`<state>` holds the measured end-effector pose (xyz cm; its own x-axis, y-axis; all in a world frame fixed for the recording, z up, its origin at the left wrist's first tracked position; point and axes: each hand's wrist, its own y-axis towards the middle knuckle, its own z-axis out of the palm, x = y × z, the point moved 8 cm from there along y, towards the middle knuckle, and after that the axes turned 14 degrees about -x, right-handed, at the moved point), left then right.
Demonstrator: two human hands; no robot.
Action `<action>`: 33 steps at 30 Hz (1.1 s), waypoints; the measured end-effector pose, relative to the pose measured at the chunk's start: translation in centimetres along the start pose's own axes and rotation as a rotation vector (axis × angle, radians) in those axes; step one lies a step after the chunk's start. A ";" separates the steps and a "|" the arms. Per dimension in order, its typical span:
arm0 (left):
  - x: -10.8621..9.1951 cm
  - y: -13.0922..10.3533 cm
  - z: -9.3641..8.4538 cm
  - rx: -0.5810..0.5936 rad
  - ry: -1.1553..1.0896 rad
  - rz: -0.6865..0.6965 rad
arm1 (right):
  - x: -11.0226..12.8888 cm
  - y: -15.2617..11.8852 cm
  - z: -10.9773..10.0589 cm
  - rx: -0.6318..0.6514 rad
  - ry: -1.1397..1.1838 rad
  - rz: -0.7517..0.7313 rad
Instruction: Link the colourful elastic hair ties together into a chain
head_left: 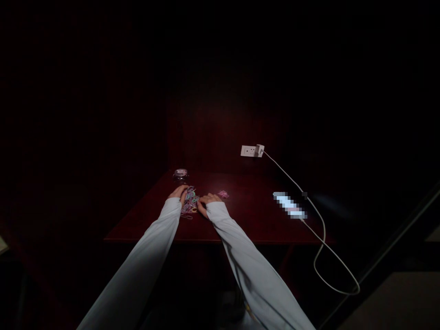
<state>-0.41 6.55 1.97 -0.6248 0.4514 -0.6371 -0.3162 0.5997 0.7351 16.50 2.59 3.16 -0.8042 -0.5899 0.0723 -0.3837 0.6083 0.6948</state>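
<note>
A loose pile of thin coloured elastic bands (191,198), mostly purple, pink and green, lies on the dark red table. My left hand (178,193) rests against the pile's left side, its fingers stretched forward along the edge and apart from the thumb. At the right side of the pile is my right hand (207,200), fingers bent and drawn together at the bands; what is between its fingertips is too small to make out. Just beyond the right hand sits a smaller heap of pink bands (223,194).
A clear round container (180,174) stands at the table's back left. On the right lies a bright, blurred-out phone-like object (289,205), joined by a white cable (323,222) to a charger (259,149) in the wall socket (247,151). The cable hangs past the table's front edge.
</note>
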 end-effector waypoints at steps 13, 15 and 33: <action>0.6 0.1 -0.2 0.095 0.172 -0.118 | 0.0 0.1 -0.5 0.008 0.082 0.025; 1.0 -0.1 -0.3 0.124 0.233 -0.137 | 0.1 0.1 -0.6 0.007 0.073 0.024; -0.6 -0.4 -1.0 0.045 0.366 -0.012 | 0.4 -0.3 -0.9 0.072 0.202 0.009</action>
<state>-0.61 5.39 2.24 -0.8378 0.1835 -0.5142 -0.2978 0.6358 0.7121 16.68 1.75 3.63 -0.7033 -0.6743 0.2254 -0.4139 0.6460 0.6414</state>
